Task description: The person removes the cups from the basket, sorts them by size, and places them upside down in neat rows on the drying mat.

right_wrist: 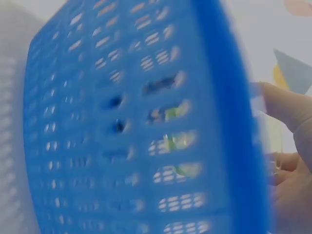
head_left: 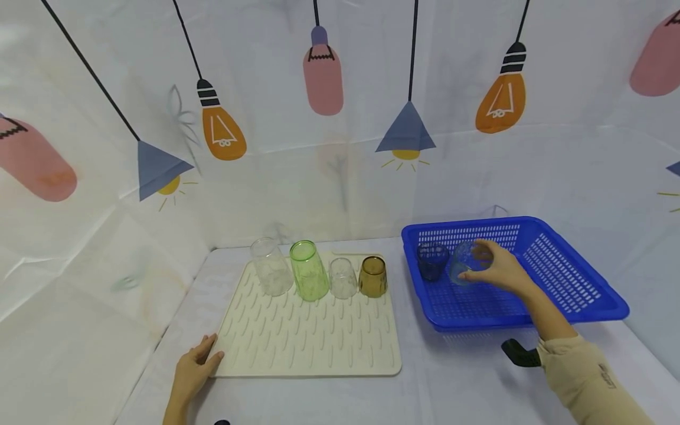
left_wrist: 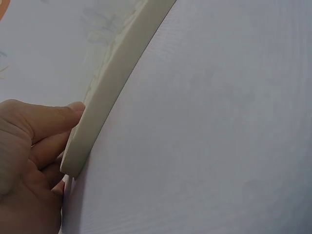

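Note:
My left hand [head_left: 192, 369] pinches the front left corner of a cream ridged drying mat [head_left: 308, 348]; the left wrist view shows its thumb on the mat's edge [left_wrist: 105, 90]. Over the blue plastic basket [head_left: 499, 324], my right hand [head_left: 499, 268] has its thumb and fingers curled round a clear glass [head_left: 460, 264]. Just left of that glass stands a dark blue glass [head_left: 431, 260]. In the right wrist view the basket wall [right_wrist: 122, 146] hides most of the glass, and part of my hand [right_wrist: 292, 141] shows beyond the rim.
Along the mat's back stand a tall clear glass [head_left: 272, 268], a green glass [head_left: 309, 271], a short clear glass [head_left: 342, 278] and an amber glass [head_left: 373, 277]. A white cloth [head_left: 419, 378] covers the table. Behind hangs a sheet [head_left: 361, 195] printed with lamps.

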### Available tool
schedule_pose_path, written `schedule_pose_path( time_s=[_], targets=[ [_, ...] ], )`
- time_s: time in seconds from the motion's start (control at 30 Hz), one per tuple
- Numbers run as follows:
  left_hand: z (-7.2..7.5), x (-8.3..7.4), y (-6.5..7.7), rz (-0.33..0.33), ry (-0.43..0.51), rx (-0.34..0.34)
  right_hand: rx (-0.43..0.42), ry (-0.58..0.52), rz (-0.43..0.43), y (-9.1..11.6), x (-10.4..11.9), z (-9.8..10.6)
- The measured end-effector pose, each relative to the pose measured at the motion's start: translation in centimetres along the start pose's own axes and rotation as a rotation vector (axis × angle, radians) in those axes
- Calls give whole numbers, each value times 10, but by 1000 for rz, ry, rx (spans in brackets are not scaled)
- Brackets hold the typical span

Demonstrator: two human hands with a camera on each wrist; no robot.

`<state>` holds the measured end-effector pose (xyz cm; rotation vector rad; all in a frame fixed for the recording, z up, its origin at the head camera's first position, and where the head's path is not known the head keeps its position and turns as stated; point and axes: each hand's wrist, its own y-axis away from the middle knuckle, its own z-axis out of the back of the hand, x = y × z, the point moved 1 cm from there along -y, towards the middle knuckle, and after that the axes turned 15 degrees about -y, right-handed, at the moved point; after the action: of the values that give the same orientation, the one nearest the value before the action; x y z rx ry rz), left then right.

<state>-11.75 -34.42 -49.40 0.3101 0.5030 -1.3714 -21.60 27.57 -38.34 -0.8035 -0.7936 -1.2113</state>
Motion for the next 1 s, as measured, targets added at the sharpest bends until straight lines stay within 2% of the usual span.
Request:
schedule_pose_path(
  time_s=[0.13,0.2,0.27,0.43,0.53,0.8,0.9,1.0],
  targets=[
    [3,-6,1,43,7,43,-24,-29,25,7,12,-1],
    [4,-10,2,45,31,38,-28,-56,46,10,18,-2],
    [6,-15,3,44,34,-6,-27,-94,71,13,23,-4],
    [9,-31,2,-9,43,-173,-30,-206,112,18,34,-9],
    [12,-42,2,-48,83,-219,-35,-256,119,20,38,-12],
    [14,-63,1,-112,220,-230,-24,-243,106,17,42,-19],
    [13,-64,1,-116,199,-231,-26,-231,92,15,37,-18],
    [10,-56,2,-86,130,-238,-30,-229,73,13,27,-16]
  ],
)
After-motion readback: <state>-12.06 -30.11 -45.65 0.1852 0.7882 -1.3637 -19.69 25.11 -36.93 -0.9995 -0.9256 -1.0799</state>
